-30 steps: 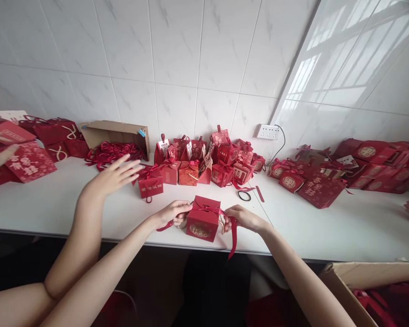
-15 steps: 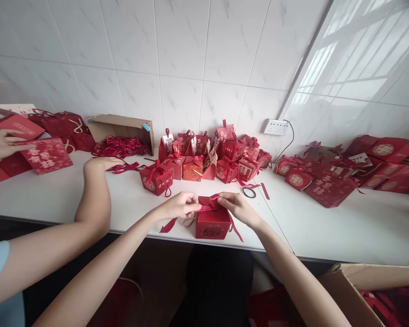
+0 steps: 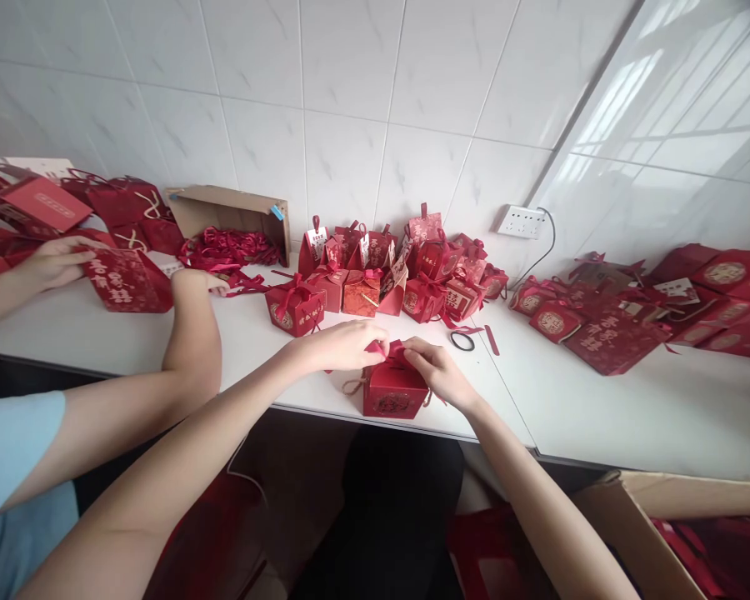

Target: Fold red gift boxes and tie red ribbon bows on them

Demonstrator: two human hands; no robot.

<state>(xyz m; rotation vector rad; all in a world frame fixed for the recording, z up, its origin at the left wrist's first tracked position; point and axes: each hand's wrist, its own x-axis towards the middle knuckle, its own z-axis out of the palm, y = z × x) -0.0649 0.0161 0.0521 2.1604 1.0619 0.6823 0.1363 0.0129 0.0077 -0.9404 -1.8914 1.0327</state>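
Observation:
A small red gift box (image 3: 395, 398) with a gold emblem stands near the table's front edge, a cord loop hanging at each side. Over its top, my left hand (image 3: 353, 344) pinches a red ribbon (image 3: 378, 350) at the left. My right hand (image 3: 434, 367) is closed on the same ribbon at the right of the lid, its fingertips close to the box top. Part of the ribbon is hidden behind my fingers. Just beyond my left hand sits another red box (image 3: 297, 307) with a bow on top.
Finished-looking red boxes (image 3: 361, 292) cluster by the wall. A cardboard box (image 3: 228, 198) holds red ribbons; more red boxes (image 3: 728, 275) are stacked right. A black ring (image 3: 462, 341) lies behind my right hand. At left, a co-worker's hand (image 3: 56, 262) holds a red bag (image 3: 128, 283).
My left hand has risen and shifted right over the box, drawing the ribbon with it. My right hand stays at the ribbon. The co-worker's red bag has moved right. The view has shifted slightly.

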